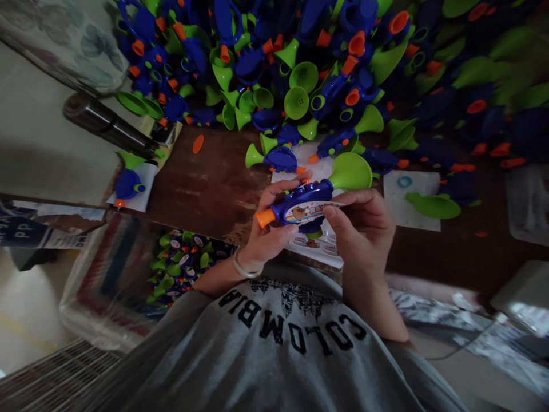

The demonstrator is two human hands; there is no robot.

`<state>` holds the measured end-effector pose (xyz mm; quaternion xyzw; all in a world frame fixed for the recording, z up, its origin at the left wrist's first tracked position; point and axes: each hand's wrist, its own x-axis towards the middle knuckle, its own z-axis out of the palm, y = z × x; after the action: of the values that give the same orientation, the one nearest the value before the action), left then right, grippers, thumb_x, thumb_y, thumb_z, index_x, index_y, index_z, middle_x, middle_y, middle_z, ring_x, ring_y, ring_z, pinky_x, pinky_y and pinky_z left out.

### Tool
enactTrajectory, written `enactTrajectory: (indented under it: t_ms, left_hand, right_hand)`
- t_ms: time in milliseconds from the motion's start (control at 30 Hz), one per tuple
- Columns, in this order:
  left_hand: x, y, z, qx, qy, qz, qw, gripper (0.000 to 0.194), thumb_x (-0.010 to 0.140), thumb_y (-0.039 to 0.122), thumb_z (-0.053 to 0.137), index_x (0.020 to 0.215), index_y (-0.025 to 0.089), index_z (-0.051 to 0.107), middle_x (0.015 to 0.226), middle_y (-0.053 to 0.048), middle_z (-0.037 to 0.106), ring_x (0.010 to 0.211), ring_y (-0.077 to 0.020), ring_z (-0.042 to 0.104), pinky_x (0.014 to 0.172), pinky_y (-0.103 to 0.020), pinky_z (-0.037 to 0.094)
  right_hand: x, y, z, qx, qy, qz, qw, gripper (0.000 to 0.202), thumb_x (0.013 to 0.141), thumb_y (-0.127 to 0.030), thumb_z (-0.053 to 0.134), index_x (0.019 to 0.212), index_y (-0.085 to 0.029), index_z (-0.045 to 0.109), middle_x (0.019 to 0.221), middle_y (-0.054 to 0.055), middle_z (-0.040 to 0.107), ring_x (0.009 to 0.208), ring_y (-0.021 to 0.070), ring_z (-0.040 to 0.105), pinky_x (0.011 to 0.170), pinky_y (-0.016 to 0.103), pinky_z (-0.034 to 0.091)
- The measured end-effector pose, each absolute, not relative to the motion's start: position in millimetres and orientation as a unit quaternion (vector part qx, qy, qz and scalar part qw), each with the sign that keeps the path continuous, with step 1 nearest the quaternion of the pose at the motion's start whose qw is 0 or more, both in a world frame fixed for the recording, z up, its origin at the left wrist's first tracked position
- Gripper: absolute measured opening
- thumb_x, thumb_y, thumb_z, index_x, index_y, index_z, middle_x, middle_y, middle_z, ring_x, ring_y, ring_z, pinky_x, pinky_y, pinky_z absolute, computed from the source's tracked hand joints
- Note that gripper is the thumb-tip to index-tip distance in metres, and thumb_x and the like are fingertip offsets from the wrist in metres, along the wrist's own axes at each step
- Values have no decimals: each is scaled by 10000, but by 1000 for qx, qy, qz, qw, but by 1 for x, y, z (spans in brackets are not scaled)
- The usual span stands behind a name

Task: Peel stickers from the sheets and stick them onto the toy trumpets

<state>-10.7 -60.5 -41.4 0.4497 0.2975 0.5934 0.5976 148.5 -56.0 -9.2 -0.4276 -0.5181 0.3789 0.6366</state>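
Note:
A blue toy horn (pixel 306 200) with a green bell and an orange mouthpiece is held between both hands above a sheet of stickers (pixel 313 246). My left hand (pixel 272 229) has its fingers wrapped round the mouthpiece end. With thumb and fingers, my right hand (pixel 362 229) pinches the edge of an oval sticker (pixel 311 212) printed with a brown bear and a rainbow, which lies on the horn's flat face. Part of the sticker's right end is hidden under the right thumb.
Many similar toy horns (pixel 295 103) are heaped along the far side of the brown table (pixel 201 189). A dark cylinder (pixel 107 123) lies at the left. Below the table's left edge, a lined box (pixel 107 280) holds more horns. A loose green piece (pixel 433 206) rests on paper at right.

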Motion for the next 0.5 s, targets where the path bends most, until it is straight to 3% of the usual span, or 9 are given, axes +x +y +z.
enactTrajectory:
  t_ms: [200,333,500]
  left_hand:
    - [-7,-60,-36,475,297,595,576,598,923,555,768,1443,340,562,1646,-59,570,1546,-341,542,1304,-591,468]
    - [-2,-61,-33,482,312,612,544,444,978,510,723,1362,321,604,1586,-53,625,1530,-322,566,1300,-575,477]
    - [-3,-65,-32,498,310,623,518,414,987,454,713,1376,371,599,1560,-26,634,1592,-301,497,1328,-554,462]
  right_hand:
    - [148,-59,-7,-453,-532,366,615,193,907,-398,855,941,-273,711,826,-44,704,684,109,653,606,244,574]
    - [146,-59,-6,-465,-546,333,613,146,935,-375,822,941,-275,715,837,-37,706,690,116,652,604,263,564]
    - [142,-59,-5,-471,-567,266,622,70,965,-318,788,986,-299,724,843,-49,707,677,110,628,609,281,544]
